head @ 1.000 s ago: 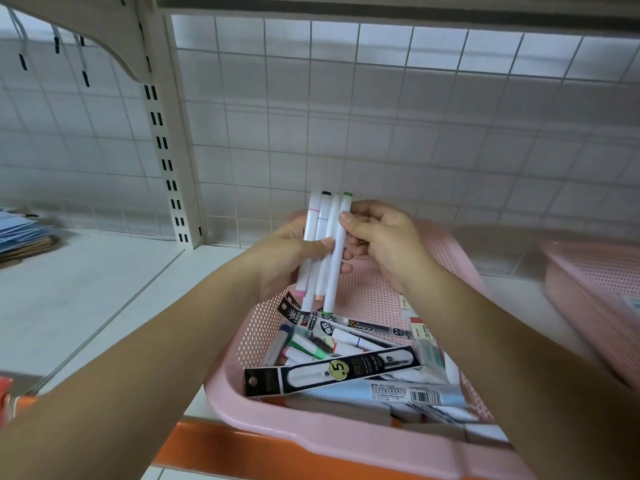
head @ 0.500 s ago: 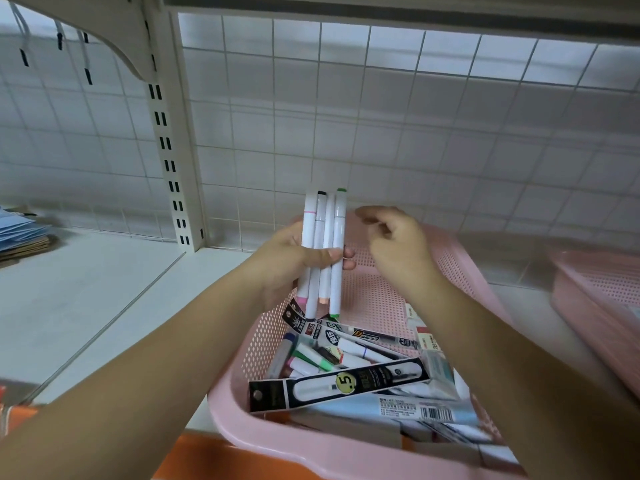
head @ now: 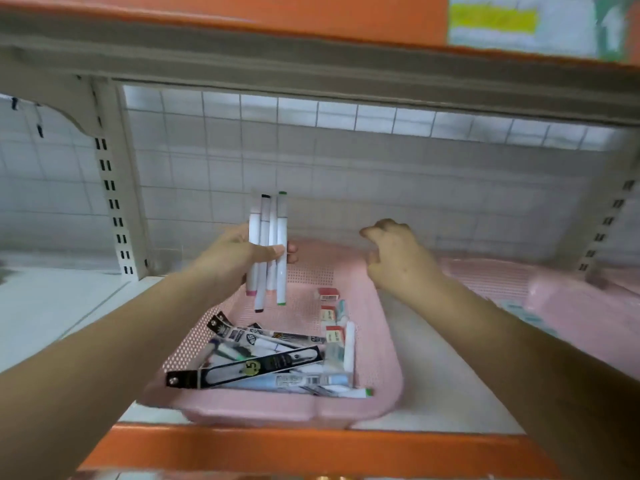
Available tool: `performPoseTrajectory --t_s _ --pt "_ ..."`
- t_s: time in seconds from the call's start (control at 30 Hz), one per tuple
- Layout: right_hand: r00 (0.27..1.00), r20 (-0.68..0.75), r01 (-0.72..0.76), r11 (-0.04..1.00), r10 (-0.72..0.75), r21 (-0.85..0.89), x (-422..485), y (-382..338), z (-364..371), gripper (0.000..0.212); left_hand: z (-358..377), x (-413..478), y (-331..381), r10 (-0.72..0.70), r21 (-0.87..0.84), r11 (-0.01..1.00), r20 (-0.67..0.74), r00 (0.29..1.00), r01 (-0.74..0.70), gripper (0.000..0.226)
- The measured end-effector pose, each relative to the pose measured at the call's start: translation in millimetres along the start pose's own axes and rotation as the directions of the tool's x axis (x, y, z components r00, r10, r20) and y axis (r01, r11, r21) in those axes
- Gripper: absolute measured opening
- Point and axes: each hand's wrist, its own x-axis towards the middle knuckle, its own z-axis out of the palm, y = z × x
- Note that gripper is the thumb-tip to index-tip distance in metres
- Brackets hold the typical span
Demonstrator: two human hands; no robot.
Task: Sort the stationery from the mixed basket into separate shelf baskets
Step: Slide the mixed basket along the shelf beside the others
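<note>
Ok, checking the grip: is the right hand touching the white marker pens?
No, only the left hand grips the white marker pens; the right hand is apart.

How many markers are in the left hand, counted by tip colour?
Pink-tipped marker: 1
Dark-tipped marker: 1
Green-tipped marker: 1
Marker, tip colour unclear: 1
Total: 4
</note>
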Motion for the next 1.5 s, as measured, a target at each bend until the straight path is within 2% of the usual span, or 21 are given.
performPoseTrajectory --t_s 0.23,0.33,0.47,0.57,0.73,0.83,0.93,1.23,1.37,1.5 --pt "0.977 0.047 -0.206 0.978 0.207 -0.023 -106.6 135.2 -71.8 0.044 168.8 -31.7 14.8 0.044 -0.022 0.999 0.173 0.984 -0.041 0.018" --pt "0.964 0.030 -0.262 0.964 0.263 -0.038 -163.9 196.4 -107.7 0.045 249.7 -53.8 22.5 0.021 0.062 0.997 0.241 0.970 -0.037 0.019" --pt "0.941 0.070 -0.323 0.942 0.330 -0.091 -238.2 265.8 -145.3 0.045 344.2 -85.2 32.9 0.036 0.055 0.997 0.290 0.956 -0.054 0.012" --pt "0.914 0.051 -0.395 0.912 0.402 -0.114 -289.2 312.6 -170.6 0.046 404.2 -93.5 32.7 0.051 0.024 0.998 0.355 0.933 -0.064 0.016" --pt "0.858 -0.017 -0.513 0.858 0.513 -0.029 -359.9 376.5 -202.3 0.047 485.1 -111.6 38.0 0.030 0.070 0.995 0.423 0.905 -0.066 0.015" --pt "0.796 -0.090 -0.597 0.801 0.599 0.054 -388.7 404.7 -209.6 0.047 522.4 -110.3 38.9 0.009 0.079 0.996 0.444 0.896 -0.050 0.014" --pt "0.742 -0.097 -0.651 0.748 0.663 0.130 -404.9 423.9 -207.4 0.047 553.7 -101.9 39.5 -0.045 0.094 0.996 0.443 0.895 0.003 0.014" --pt "0.805 -0.071 -0.565 0.797 0.589 0.211 -394.2 497.0 -184.6 0.046 634.2 -43.0 38.9 0.011 0.229 0.967 0.387 0.922 -0.108 0.019" --pt "0.892 -0.128 -0.404 0.892 0.433 0.204 -361.5 538.8 -170.4 0.039 659.9 -6.3 33.0 0.032 0.228 0.967 0.334 0.942 -0.113 0.017" --pt "0.913 -0.173 -0.319 0.911 0.369 0.262 -315.8 570.9 -157.0 0.038 677.5 35.1 27.5 0.026 0.345 0.929 0.311 0.950 -0.139 0.023"
